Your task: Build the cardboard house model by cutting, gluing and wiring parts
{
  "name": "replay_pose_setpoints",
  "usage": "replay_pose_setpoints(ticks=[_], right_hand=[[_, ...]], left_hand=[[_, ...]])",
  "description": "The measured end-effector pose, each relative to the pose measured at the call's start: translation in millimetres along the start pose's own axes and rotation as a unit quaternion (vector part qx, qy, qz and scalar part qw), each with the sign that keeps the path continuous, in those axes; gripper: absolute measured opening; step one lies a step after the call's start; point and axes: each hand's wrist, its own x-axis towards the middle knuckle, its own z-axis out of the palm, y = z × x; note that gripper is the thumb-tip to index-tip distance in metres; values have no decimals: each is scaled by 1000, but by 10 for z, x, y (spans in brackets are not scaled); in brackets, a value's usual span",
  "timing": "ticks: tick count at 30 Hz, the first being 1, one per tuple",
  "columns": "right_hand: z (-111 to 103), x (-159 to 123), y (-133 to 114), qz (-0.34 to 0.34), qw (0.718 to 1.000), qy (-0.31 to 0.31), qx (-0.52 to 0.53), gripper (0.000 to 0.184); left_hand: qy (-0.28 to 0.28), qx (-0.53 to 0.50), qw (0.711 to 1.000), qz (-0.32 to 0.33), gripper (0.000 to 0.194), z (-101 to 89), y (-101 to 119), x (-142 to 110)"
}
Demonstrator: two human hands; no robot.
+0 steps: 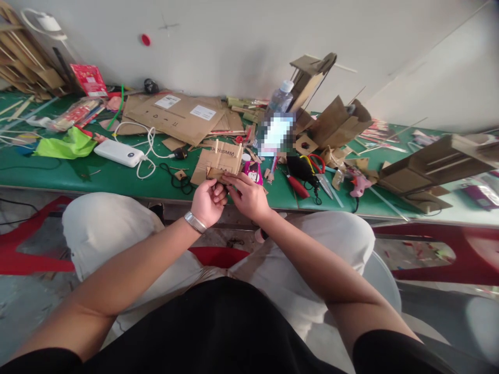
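Observation:
At the front edge of the green table, a small piece of cardboard [215, 174] is held between both hands. My left hand [209, 201], with a metal watch on the wrist, is closed on its lower left side. From the right, my right hand [246, 195] pinches the same piece with its fingertips. Just beyond lies a flat cardboard sheet [202, 160] with printed lettering, and light wooden sticks [217, 146] stand up near it. A purple item [253, 172] with a cartoon face is close to my right fingers.
A white power bank [119, 152] with a cable lies left. Scissors [324, 179], a red-handled tool [298, 186] and a pink glue gun [359, 183] lie right. A clear bottle [281, 98] and cardboard structures [432, 161] stand behind and far right.

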Motion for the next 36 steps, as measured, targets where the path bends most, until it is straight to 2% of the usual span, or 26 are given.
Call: replay_pose_setpoints(ticks=[6,12,18,22,25,28,30,33,35,36], right_hand=[[9,-5,8,3,1000,-5,1,34],[2,-16,-2,6,1000,-8,-6,35],[-21,-20,-49,0,1000,-13,13,35],[-140,6,-65,-41,999,-23,25,32],[-373,85,12,-40,999,-4,-1,31],[-763,198,252,44,996,21,-75,33],[-1094,240,504,134,982,-8,-131,31],[-1578,194,906,306,927,-57,-209,26],[-1787,112,1094,379,893,-52,-236,26],[-1834,71,1148,401,886,-65,-225,26]], left_hand=[[-11,-23,1000,-12,46,7,-12,0],[-7,-3,1000,-18,47,17,-24,-35],[7,28,999,14,48,18,-55,-79],[11,34,999,23,50,13,-43,-95],[7,32,999,24,53,10,-12,-109],[4,25,999,27,52,10,20,-126],[7,23,999,29,51,15,34,-136],[14,22,999,31,47,25,31,-148],[16,28,999,29,46,29,14,-151],[15,33,999,29,46,27,2,-151]])
